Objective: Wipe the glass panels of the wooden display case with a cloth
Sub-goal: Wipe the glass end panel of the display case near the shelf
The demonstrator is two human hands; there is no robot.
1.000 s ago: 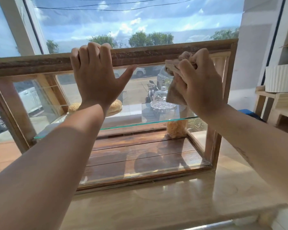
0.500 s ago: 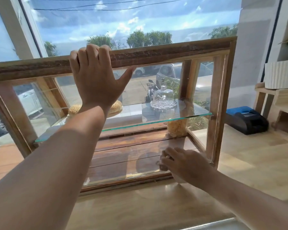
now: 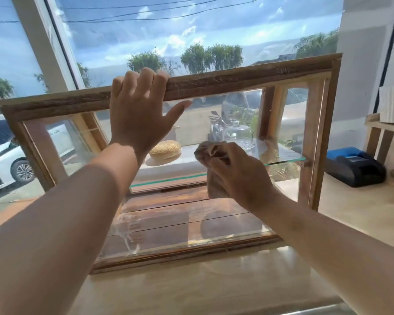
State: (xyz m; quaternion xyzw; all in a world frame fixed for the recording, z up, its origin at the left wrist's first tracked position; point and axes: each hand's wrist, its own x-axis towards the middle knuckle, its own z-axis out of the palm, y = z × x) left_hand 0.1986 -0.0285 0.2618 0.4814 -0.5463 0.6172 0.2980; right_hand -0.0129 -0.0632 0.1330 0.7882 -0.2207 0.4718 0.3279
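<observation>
Two bare hands were on the wooden display case [image 3: 237,79], which stood on a pale counter [image 3: 214,285] against the window. The left hand [image 3: 141,114] hooked its fingers over the top rail, thumb spread across the glass, gripping the frame. The right hand [image 3: 239,176] was closed around a brown cloth [image 3: 210,151], pressing it to the front glass panel [image 3: 214,123] at mid-height, right of centre. Inside, a sesame bun [image 3: 166,149] and a glass dome [image 3: 238,134] sat on the glass shelf [image 3: 284,156]. Streaks showed low on the pane.
</observation>
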